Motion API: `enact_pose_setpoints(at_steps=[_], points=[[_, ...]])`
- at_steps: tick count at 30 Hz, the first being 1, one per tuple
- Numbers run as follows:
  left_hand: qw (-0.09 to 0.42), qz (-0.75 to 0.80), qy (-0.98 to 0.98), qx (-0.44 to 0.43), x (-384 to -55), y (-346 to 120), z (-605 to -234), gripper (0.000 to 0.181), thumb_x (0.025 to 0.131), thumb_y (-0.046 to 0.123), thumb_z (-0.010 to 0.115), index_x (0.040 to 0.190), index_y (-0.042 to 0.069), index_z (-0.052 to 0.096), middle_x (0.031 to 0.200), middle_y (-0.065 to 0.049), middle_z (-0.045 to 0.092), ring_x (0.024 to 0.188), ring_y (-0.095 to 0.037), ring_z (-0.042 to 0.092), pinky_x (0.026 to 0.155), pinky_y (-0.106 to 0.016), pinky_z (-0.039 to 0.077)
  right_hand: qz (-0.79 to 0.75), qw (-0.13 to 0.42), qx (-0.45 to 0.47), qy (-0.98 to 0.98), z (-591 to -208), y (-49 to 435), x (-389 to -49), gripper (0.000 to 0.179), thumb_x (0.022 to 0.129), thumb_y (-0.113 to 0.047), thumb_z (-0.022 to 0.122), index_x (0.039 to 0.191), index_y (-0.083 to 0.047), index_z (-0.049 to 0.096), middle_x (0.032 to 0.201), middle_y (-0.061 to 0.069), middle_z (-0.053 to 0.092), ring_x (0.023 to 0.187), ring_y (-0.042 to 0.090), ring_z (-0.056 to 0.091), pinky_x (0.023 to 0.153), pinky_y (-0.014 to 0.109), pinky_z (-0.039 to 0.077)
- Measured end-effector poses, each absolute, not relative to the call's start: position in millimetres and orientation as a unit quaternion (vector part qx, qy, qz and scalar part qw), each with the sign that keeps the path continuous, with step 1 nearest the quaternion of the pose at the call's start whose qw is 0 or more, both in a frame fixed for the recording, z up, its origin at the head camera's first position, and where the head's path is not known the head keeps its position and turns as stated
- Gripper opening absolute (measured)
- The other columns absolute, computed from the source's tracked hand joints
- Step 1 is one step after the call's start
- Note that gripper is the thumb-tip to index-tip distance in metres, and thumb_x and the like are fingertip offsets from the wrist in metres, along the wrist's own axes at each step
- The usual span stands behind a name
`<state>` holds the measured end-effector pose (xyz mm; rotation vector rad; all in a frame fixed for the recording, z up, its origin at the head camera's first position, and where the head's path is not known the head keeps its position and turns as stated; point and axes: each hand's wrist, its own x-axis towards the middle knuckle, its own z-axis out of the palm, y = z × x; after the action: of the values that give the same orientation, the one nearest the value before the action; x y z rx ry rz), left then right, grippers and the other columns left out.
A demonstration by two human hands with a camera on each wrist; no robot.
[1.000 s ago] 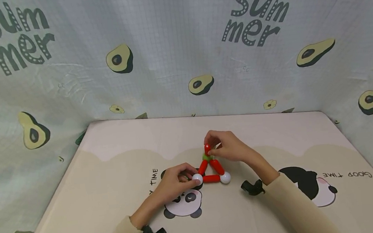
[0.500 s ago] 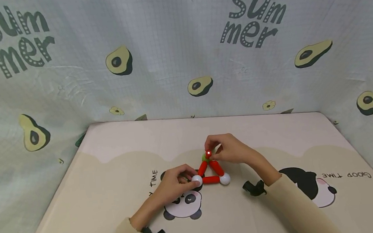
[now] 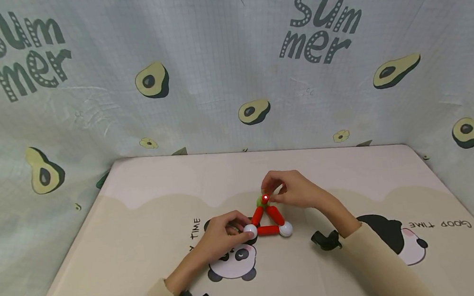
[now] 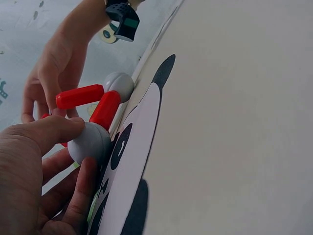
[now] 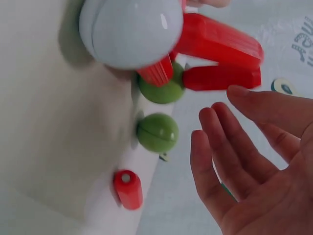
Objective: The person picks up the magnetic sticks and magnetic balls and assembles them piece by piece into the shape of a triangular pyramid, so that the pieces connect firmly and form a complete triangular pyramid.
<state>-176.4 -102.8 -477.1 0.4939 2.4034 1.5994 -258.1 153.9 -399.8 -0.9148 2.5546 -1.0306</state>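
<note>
Red magnetic rods and balls form a triangle, with its near red rod running between two white balls. My left hand grips the left white ball between thumb and fingers. The right white ball carries another red rod that sticks up off the table. At the far corner is a green ball. My right hand pinches the end of a red rod standing on that ball. This rod leans so that its end faces the head camera.
Past the triangle, a loose green ball and a loose red rod lie on the table, mostly hidden by my right hand in the head view. Panda prints mark the tablecloth. An avocado-patterned curtain hangs behind.
The red rod in my right hand has tipped toward the head camera, its end now lower. My right hand has sunk slightly with it. My left hand keeps its hold on the white ball.
</note>
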Motion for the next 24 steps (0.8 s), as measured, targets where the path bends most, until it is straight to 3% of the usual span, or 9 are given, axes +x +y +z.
enact_pose_setpoints(at_steps=[14, 20, 24], points=[[0.105, 0.542, 0.817, 0.167, -175, -103, -476, 0.023, 0.091, 0.027, 0.078, 0.112, 0.02, 0.072, 0.099, 0.002, 0.072, 0.083, -0.011, 0.068, 0.078, -0.02, 0.055, -0.337, 0.051, -0.214, 0.915, -395, 205, -274, 0.026, 0.093, -0.006, 0.073, 0.118, -0.002, 0.067, 0.111, 0.016, 0.072, 0.102, 0.027, 0.069, 0.091, 0.045, 0.059], [0.106, 0.544, 0.816, 0.165, -175, -103, -476, 0.023, 0.091, 0.027, 0.078, 0.112, 0.02, 0.072, 0.099, 0.002, 0.072, 0.082, -0.011, 0.067, 0.077, -0.02, 0.055, -0.343, 0.091, -0.14, 0.925, -414, 207, -284, 0.028, 0.095, -0.016, 0.071, 0.118, 0.0, 0.067, 0.105, 0.015, 0.071, 0.088, 0.023, 0.069, 0.075, 0.031, 0.059], [0.107, 0.544, 0.816, 0.167, -174, -103, -476, 0.024, 0.091, 0.027, 0.078, 0.113, 0.018, 0.072, 0.099, -0.001, 0.072, 0.081, -0.01, 0.067, 0.077, -0.02, 0.055, -0.339, 0.143, -0.088, 0.926, -420, 195, -289, 0.04, 0.095, -0.024, 0.072, 0.126, 0.0, 0.063, 0.103, 0.016, 0.071, 0.076, 0.019, 0.069, 0.07, 0.03, 0.06]])
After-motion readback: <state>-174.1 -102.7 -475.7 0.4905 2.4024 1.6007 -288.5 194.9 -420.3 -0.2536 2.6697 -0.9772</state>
